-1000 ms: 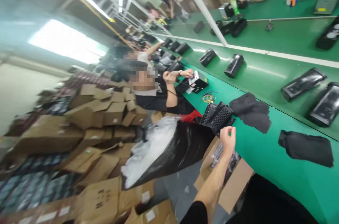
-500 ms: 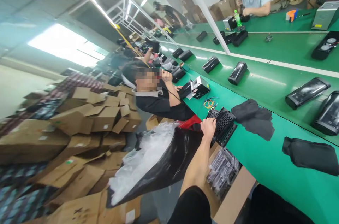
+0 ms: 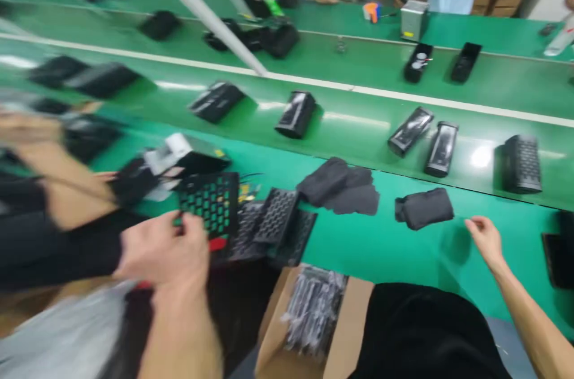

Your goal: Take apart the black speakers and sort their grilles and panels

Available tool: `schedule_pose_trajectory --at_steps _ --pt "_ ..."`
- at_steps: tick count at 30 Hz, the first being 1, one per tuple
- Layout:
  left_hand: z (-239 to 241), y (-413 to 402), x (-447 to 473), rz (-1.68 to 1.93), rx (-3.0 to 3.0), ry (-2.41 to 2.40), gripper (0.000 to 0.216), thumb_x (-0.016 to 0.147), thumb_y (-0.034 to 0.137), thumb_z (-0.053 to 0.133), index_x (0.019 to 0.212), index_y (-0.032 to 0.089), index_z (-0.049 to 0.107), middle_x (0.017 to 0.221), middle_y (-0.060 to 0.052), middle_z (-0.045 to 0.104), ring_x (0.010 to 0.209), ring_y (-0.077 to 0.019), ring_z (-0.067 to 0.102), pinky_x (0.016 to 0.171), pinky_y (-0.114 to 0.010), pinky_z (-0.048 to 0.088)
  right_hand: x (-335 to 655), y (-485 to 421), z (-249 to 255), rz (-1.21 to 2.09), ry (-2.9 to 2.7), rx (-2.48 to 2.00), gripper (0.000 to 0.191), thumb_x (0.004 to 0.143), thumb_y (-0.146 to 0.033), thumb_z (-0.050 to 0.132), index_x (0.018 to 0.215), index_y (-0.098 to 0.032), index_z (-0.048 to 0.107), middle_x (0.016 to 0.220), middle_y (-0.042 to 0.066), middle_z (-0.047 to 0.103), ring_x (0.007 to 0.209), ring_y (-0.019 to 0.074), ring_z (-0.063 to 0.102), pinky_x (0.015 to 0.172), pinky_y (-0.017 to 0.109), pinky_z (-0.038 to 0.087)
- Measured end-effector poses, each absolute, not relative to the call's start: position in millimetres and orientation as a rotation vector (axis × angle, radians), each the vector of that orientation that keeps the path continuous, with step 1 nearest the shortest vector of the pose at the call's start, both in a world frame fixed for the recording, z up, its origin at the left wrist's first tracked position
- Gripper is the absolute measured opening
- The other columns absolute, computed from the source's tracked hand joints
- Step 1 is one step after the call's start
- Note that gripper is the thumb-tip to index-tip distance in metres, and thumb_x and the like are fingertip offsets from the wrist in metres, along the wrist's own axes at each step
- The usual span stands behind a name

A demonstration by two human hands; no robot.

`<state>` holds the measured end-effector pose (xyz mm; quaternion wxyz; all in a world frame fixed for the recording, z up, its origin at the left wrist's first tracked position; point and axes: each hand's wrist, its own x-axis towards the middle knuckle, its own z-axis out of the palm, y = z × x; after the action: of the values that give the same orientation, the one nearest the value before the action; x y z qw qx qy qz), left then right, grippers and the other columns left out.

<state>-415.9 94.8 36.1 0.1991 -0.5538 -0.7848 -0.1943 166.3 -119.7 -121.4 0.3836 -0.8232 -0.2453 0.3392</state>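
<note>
My left hand (image 3: 168,247) is closed on the lower edge of a black perforated grille panel (image 3: 210,205), lifted a little above the green table (image 3: 394,247). More black grille panels (image 3: 275,226) lie stacked just to its right. My right hand (image 3: 484,238) hovers over the table at the right, fingers loosely curled and holding nothing, a short way right of a black cloth pouch (image 3: 424,208). Another pile of black pouches (image 3: 341,188) lies behind the grilles.
A cardboard box (image 3: 278,331) of bagged black parts stands below the table edge. Black speaker units (image 3: 296,115) ride the conveyor belt behind. A co-worker's arm (image 3: 58,188) works at the left. Two people stand across the far table.
The view has swung right from the box stacks to the table. My left hand has picked up one grille panel from the stack. My right hand has come into view.
</note>
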Motion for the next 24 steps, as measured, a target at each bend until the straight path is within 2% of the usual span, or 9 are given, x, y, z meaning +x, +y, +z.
schedule_pose_trajectory --at_steps 3,5,7,11,13,17,20,22,24 --pt "16.6 88.3 -370.1 -0.719 -1.913 -2.164 0.025 0.086 0.048 0.057 0.092 0.027 0.07 0.087 -0.003 0.072 0.095 -0.0301 0.068 0.086 -0.042 0.057 180.7 -108.2 -120.9 0.732 -0.779 -2.318 0.034 0.092 -0.053 0.074 0.093 -0.019 0.07 0.1 0.011 0.074 0.092 0.0271 0.069 0.09 0.043 0.055" --pt "-4.8 66.5 -312.2 -0.77 -2.292 -2.177 0.028 0.085 0.049 0.058 0.094 0.026 0.072 0.089 -0.003 0.076 0.082 -0.0266 0.069 0.08 -0.038 0.057 177.1 -87.5 -126.9 0.686 -0.843 -2.379 0.038 0.086 -0.059 0.074 0.089 -0.022 0.069 0.097 0.012 0.073 0.091 0.0292 0.068 0.085 0.04 0.052" --pt "-31.4 38.4 -245.0 -0.677 -2.729 -2.163 0.026 0.088 0.043 0.057 0.096 0.027 0.076 0.095 -0.004 0.081 0.083 -0.0243 0.071 0.08 -0.034 0.055 170.9 -71.2 -132.7 0.701 -0.856 -2.388 0.036 0.084 -0.059 0.073 0.087 -0.023 0.068 0.091 0.009 0.072 0.085 0.0266 0.066 0.078 0.036 0.049" --pt "-83.5 -11.0 -129.8 -0.325 -3.468 -1.756 0.019 0.095 0.035 0.06 0.098 0.031 0.079 0.101 -0.004 0.082 0.095 -0.0239 0.072 0.087 -0.032 0.052 173.2 -67.7 -132.0 0.79 -0.898 -2.376 0.025 0.083 -0.049 0.069 0.075 -0.025 0.065 0.066 0.002 0.062 0.067 0.0233 0.06 0.07 0.035 0.044" --pt "-100.4 -26.6 -91.7 -0.148 -3.679 -1.54 0.016 0.095 0.031 0.063 0.097 0.031 0.079 0.096 -0.006 0.08 0.096 -0.0247 0.07 0.087 -0.032 0.052 182.4 -74.3 -124.7 0.787 -0.914 -2.349 0.023 0.081 -0.047 0.066 0.073 -0.025 0.064 0.069 0.005 0.064 0.072 0.026 0.062 0.073 0.037 0.045" --pt "-116.3 -38.6 -52.3 -0.099 -3.802 -1.441 0.003 0.087 0.029 0.077 0.088 0.03 0.079 0.088 -0.007 0.075 0.092 -0.0264 0.069 0.086 -0.034 0.052 199.2 -87.5 -104.6 0.767 -0.933 -2.219 0.026 0.077 -0.05 0.062 0.073 -0.026 0.055 0.096 0.012 0.072 0.098 0.0304 0.067 0.084 0.038 0.05" --pt "-116.3 -35.3 -45.3 -0.207 -3.758 -1.555 0.022 0.086 0.033 0.079 0.107 0.029 0.08 0.11 -0.011 0.075 0.109 -0.0311 0.066 0.096 -0.041 0.053 198.9 -98.7 -88.9 0.825 -0.927 -2.111 0.03 0.077 -0.053 0.061 0.073 -0.028 0.045 0.086 0.007 0.07 0.091 0.0272 0.068 0.078 0.035 0.052" --pt "-111.3 -29.2 -44.8 -0.491 -3.713 -1.735 0.042 0.088 0.033 0.074 0.13 0.028 0.073 0.132 -0.013 0.07 0.125 -0.0329 0.06 0.107 -0.047 0.049 190.4 -108.3 -77.1 0.923 -0.878 -1.999 0.034 0.075 -0.053 0.066 0.076 -0.028 0.043 0.074 0.001 0.064 0.076 0.0234 0.064 0.07 0.033 0.05" --pt "-104.4 -21.6 -44.4 -0.842 -3.77 -1.824 0.057 0.085 0.031 0.074 0.141 0.027 0.067 0.141 -0.013 0.066 0.133 -0.0323 0.056 0.114 -0.049 0.045 177.0 -118.7 -63.9 1.087 -0.767 -1.819 0.037 0.073 -0.051 0.075 0.085 -0.028 0.049 0.072 -0.002 0.063 0.069 0.021 0.061 0.068 0.033 0.05"
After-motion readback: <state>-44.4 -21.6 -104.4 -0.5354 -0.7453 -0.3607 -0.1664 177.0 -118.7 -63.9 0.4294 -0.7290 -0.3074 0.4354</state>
